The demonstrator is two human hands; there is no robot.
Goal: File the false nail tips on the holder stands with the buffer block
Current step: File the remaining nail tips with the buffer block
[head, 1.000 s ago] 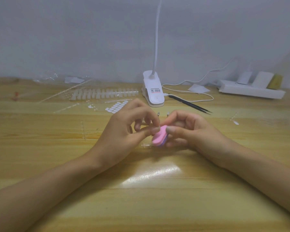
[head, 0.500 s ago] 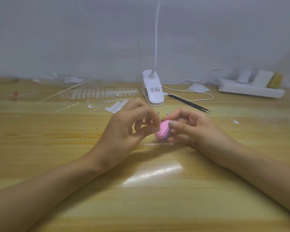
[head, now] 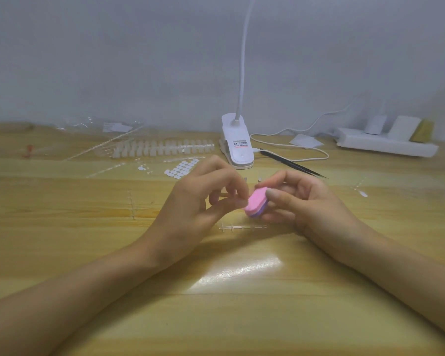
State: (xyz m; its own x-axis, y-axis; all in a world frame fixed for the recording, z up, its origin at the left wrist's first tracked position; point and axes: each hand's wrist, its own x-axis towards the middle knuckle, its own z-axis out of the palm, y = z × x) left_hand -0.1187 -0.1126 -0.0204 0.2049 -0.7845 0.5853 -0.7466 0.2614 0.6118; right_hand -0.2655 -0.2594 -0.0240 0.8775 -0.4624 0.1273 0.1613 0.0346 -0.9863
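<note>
Pinch may slip
Right hand (head: 302, 201) grips the pink block (head: 257, 203); at its 9 o'clock the left hand (head: 198, 201) pinches a piece too small to make out; hard strokes could flick it away.

Before me lies a pale wooden counter (head: 62, 253) with grain running left to right, its far edge against a plain grey-white wall (head: 113, 60). A white clip lamp (head: 238, 150) stands at the back, its thin neck rising out of view. A white cable (head: 293, 130) loops to its right, near a white power strip (head: 385, 146). A bright glare (head: 239, 272) shines on the wood close to me
</note>
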